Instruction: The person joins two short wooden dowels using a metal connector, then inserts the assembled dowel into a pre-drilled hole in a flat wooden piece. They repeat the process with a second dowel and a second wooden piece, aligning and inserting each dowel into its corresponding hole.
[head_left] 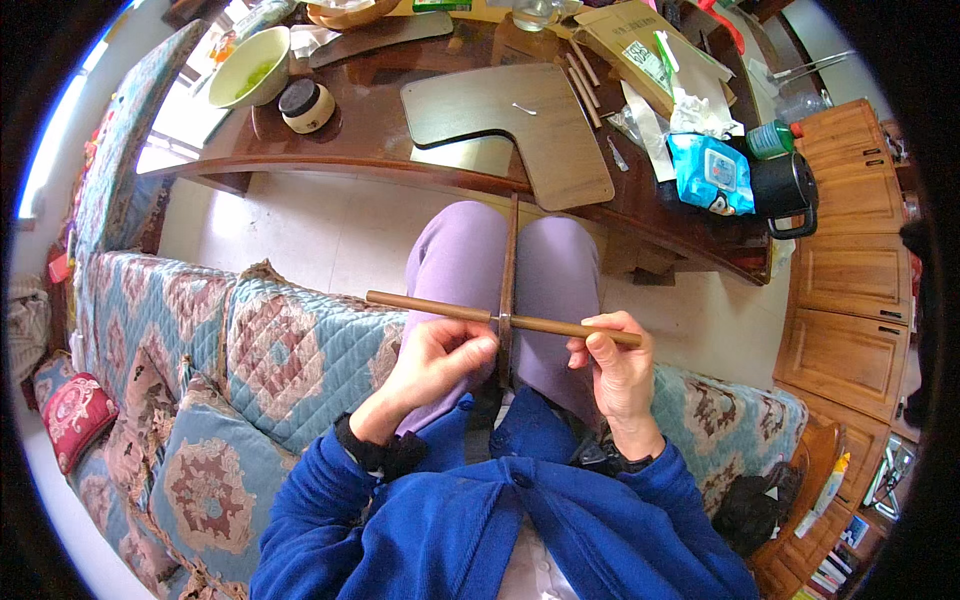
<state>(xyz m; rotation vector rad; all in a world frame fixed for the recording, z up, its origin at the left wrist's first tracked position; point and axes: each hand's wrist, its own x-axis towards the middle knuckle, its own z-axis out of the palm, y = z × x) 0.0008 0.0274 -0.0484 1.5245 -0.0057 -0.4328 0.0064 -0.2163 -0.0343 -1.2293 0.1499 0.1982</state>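
Observation:
My left hand (452, 350) is closed round the left half of a thin brown rod (425, 304), thumb and fingers pressed near the middle. My right hand (615, 362) pinches the rod's right half close to its end. A long, narrow dark-brown bar (509, 255) lies lengthwise between my thighs, its far end at the table edge. Rod and bar cross over my lap and touch there; a small light band shows at the crossing. Whether the rod is one piece or two is unclear.
On the dark table (370, 130) lie a wood-grain L-shaped panel (565, 150), several brown rods (583, 80), a curved panel (380, 40), a bowl (252, 68), a lidded jar (306, 107), a blue wipes pack (711, 175) and a black mug (785, 190). A quilted sofa (300, 360) is beneath me.

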